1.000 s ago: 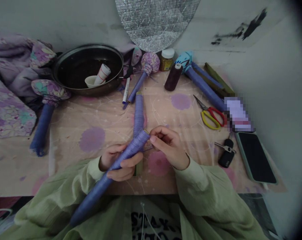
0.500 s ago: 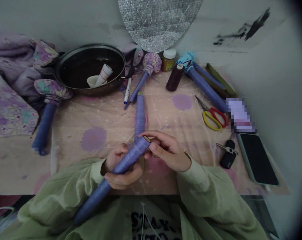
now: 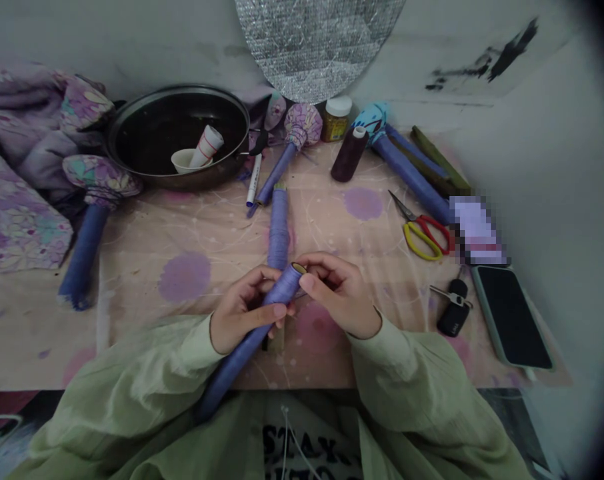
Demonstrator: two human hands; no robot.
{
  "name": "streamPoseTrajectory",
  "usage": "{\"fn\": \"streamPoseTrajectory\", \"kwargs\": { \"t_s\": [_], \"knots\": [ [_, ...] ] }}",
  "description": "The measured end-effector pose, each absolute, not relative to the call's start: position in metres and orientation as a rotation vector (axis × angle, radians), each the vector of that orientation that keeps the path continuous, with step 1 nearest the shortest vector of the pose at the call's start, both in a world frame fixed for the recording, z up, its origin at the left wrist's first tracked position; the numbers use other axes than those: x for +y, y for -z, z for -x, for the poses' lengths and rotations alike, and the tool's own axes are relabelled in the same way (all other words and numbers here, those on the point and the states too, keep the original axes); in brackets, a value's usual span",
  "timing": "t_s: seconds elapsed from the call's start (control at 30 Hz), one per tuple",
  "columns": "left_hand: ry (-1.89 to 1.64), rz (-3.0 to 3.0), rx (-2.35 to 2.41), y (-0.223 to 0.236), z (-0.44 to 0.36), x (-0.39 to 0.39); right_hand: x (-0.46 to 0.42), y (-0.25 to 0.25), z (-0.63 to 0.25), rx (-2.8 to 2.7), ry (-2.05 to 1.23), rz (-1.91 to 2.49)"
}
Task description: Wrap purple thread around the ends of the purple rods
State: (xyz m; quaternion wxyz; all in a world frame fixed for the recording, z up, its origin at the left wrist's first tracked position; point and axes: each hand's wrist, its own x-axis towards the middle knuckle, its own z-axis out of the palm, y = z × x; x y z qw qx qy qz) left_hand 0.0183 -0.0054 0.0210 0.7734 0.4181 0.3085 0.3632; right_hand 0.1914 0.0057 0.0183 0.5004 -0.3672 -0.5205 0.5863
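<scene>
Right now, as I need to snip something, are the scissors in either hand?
No, the scissors lie on the tablecloth, apart from the right hand and left hand.

"Where does the camera look from?"
"It's head-worn, above the near edge of the desk [image 3: 222, 227]."
"Facing which way?"
"Forward and down across the desk, as far as the wall [image 3: 132, 40] behind it."
"And how near?"
"Close; green sleeves [image 3: 132, 380] reach in over the desk's near edge."

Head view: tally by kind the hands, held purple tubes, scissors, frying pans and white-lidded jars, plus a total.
Left hand and right hand: 2
Held purple tube: 1
Scissors: 1
Frying pan: 1
White-lidded jar: 1
Total: 6
</scene>
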Motion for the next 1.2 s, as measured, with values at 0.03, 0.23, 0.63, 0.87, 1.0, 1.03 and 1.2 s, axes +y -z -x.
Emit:
{"fn": "streamPoseTrajectory", "kwargs": {
  "t_s": [0.03, 0.23, 0.63, 0.87, 1.0, 1.03, 1.2],
  "knots": [
    [-0.789, -0.876, 0.656, -0.021, -0.019, -0.005, 0.006, -0.017, -0.192, -1.231, -1.441, 0.886],
    [-0.773, -0.710, 0.568, -0.023, -0.019, 0.002, 0.006, -0.015, -0.194, -1.075, -1.520, 0.874],
    [-0.740, -0.593, 0.482, -0.021, -0.017, 0.008, 0.007, -0.027, -0.193, -1.257, -1.354, 0.991],
    [-0.656, -0.488, 0.417, -0.018, -0.016, 0.009, 0.007, -0.026, -0.194, -1.211, -1.358, 1.014],
    [-0.616, -0.450, 0.346, -0.015, -0.014, 0.008, 0.007, -0.024, -0.194, -1.194, -1.369, 1.000],
    [-0.609, -0.436, 0.325, -0.014, -0.014, 0.008, 0.007, -0.024, -0.194, -1.191, -1.378, 0.998],
    [-0.593, -0.372, 0.253, -0.010, -0.012, 0.007, 0.007, -0.024, -0.192, -1.197, -1.430, 0.987]
  ]
}}
